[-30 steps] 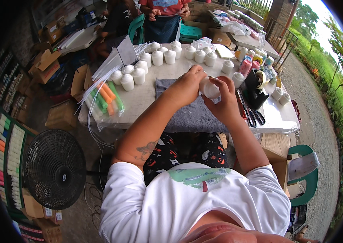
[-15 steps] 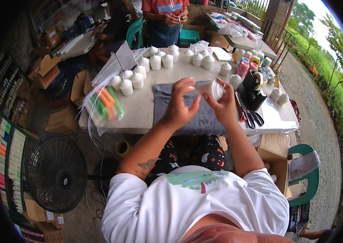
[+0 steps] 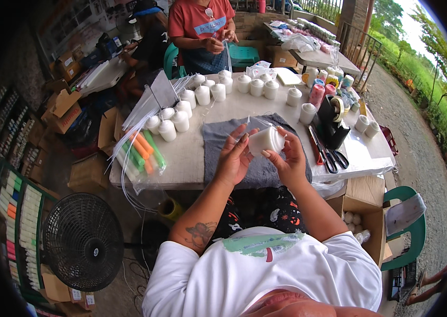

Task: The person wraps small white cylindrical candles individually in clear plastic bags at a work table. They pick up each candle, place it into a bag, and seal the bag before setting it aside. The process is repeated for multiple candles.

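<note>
A white candle (image 3: pixel 266 141), tilted on its side with clear plastic film about it, is held up above a grey towel (image 3: pixel 218 138). My right hand (image 3: pixel 290 162) grips it from the right, thumb on the near side and fingers behind. On the left, my left hand (image 3: pixel 235 161) has its curved fingers against the candle's other end and the film. Part of the left fingers lies behind the candle. Several more white candles with wicks, such as one candle (image 3: pixel 202 95), stand along the table's far side.
Scissors (image 3: pixel 333 160) and a black tape dispenser (image 3: pixel 334 129) lie right of the towel. Orange and green candle sticks (image 3: pixel 141 148) in plastic are at the left, by a fan (image 3: pixel 83 242). An open carton (image 3: pixel 369 211) stands at the right. A person (image 3: pixel 202 37) stands across the table.
My left hand, spread and apart from the candle before, has come against its left end. The candle has moved slightly left and down in view. The head view has shifted a little.
</note>
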Demonstrator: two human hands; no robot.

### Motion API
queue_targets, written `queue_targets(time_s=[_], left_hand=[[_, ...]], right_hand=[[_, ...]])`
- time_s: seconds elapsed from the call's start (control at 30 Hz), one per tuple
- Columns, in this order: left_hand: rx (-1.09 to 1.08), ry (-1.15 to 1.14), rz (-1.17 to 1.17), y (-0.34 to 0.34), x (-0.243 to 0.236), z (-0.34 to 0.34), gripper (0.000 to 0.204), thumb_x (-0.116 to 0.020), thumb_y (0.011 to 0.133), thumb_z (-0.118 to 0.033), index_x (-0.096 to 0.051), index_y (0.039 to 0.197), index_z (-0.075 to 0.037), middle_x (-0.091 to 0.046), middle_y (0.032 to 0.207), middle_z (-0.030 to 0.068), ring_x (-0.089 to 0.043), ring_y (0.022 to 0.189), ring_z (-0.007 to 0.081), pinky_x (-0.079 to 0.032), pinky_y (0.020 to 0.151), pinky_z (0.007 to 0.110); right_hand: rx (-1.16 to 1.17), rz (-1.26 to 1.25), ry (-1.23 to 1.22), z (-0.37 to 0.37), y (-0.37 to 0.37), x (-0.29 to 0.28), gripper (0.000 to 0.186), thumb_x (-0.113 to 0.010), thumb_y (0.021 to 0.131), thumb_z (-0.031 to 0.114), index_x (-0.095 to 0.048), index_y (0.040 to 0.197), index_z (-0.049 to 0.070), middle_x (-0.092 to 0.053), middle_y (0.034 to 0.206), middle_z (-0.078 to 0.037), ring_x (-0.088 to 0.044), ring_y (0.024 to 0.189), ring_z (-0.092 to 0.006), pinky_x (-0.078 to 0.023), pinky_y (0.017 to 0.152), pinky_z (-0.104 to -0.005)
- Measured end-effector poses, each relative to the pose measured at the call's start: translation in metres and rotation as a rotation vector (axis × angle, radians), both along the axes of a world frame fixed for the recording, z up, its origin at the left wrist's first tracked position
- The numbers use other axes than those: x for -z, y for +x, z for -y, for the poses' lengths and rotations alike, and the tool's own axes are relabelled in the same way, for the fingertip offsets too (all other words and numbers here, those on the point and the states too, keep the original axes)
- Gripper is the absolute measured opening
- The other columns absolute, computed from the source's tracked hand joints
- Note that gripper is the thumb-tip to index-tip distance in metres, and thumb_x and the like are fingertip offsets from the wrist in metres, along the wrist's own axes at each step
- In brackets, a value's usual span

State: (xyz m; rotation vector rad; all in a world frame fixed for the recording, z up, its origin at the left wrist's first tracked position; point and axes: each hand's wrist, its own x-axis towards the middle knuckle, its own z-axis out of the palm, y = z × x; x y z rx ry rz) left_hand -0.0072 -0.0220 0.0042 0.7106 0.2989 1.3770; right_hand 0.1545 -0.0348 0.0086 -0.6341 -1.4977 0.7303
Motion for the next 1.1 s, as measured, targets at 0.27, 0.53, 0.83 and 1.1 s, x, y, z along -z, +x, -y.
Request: queue_targets(time_s=[0.27, 0.53, 0.83, 1.1], left_hand=[[0.007, 0.052, 0.028, 0.0, -0.005, 0.0, 0.054, -0.063, 0.091, -0.013, -0.035, 0.137, -0.014, -0.057, 0.123, 0.0142, -0.057, 0.112, 0.0217, -0.049, 0.094, 0.037], [-0.035, 0.029, 0.063, 0.001, -0.001, 0.001, 0.061, -0.066, 0.089, -0.015, -0.032, 0.14, -0.014, -0.055, 0.124, 0.0129, -0.057, 0.113, 0.0225, -0.05, 0.094, 0.039], [0.147, 0.14, 0.026, -0.013, -0.014, 0.0, 0.08, -0.069, 0.086, -0.013, -0.02, 0.148, -0.02, -0.051, 0.128, 0.0115, -0.055, 0.115, 0.0239, -0.051, 0.093, 0.04], [0.217, 0.116, -0.064, -0.013, -0.007, 0.004, 0.104, -0.081, 0.072, -0.025, -0.013, 0.151, -0.02, -0.045, 0.133, 0.0095, -0.052, 0.118, 0.0241, -0.052, 0.088, 0.036]], right_hand=[[-0.069, -0.104, -0.297, 0.006, -0.008, -0.014, 0.065, -0.076, 0.078, 0.006, -0.039, 0.131, 0.001, -0.059, 0.117, -0.018, -0.06, 0.105, -0.0182, -0.053, 0.085, -0.0282], [-0.128, 0.087, -0.272, 0.003, 0.006, -0.017, 0.066, -0.075, 0.079, 0.002, -0.038, 0.132, 0.001, -0.058, 0.121, -0.017, -0.059, 0.109, -0.021, -0.052, 0.084, -0.0293], [-0.2, -0.002, 0.045, -0.004, 0.003, -0.027, 0.059, -0.075, 0.078, 0.002, -0.045, 0.128, 0.003, -0.039, 0.143, -0.02, -0.042, 0.131, -0.0267, -0.04, 0.104, -0.0415], [0.117, 0.504, 0.419, -0.005, 0.011, -0.022, 0.069, -0.079, 0.074, 0.016, -0.045, 0.133, 0.001, -0.052, 0.131, -0.021, -0.053, 0.122, -0.0288, -0.04, 0.104, -0.0432]])
